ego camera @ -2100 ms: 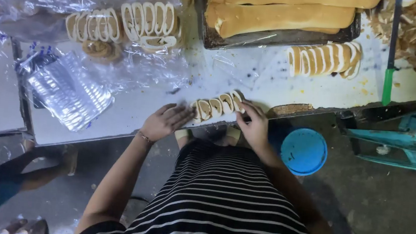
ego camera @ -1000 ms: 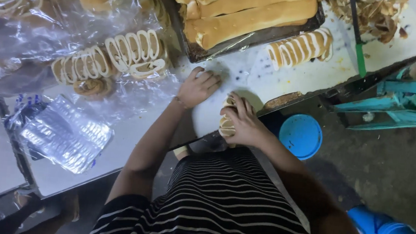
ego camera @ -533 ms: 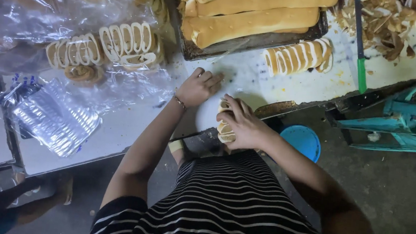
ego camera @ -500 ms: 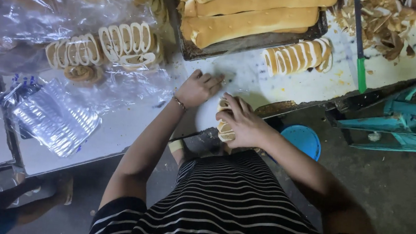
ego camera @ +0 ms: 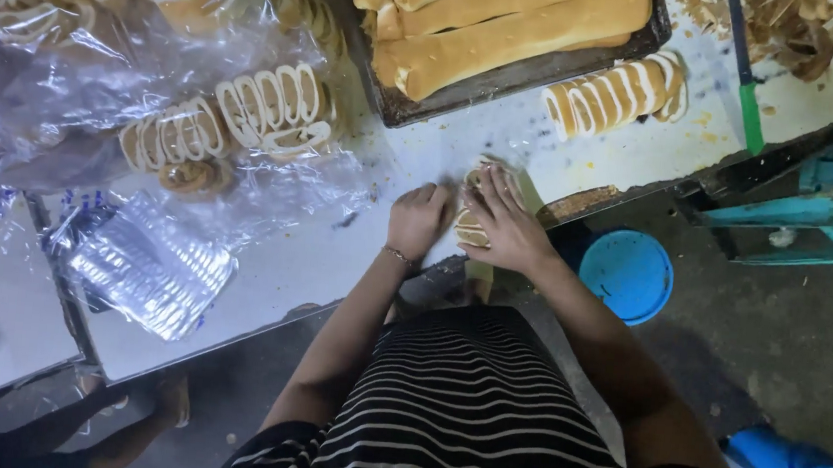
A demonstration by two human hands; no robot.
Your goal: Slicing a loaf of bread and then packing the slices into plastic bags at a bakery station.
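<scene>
Mid-frame, our right hand (ego camera: 506,224) stayed wrapped around the slices (ego camera: 470,227) at the table (ego camera: 293,263) edge. Our left hand (ego camera: 419,220), flat before, had slid over and curled beside them.

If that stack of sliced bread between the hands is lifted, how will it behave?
The sliced stack likely falls apart unless squeezed: its separate slices are pressed together by the left hand and right hand. It probably feels light, soft and crumbly; crumbs dot the white table.

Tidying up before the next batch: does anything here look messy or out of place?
Yes. Bread trimmings lie heaped loose at the table's far right corner, and crumbs dot the white tabletop near the sliced roll.
</scene>
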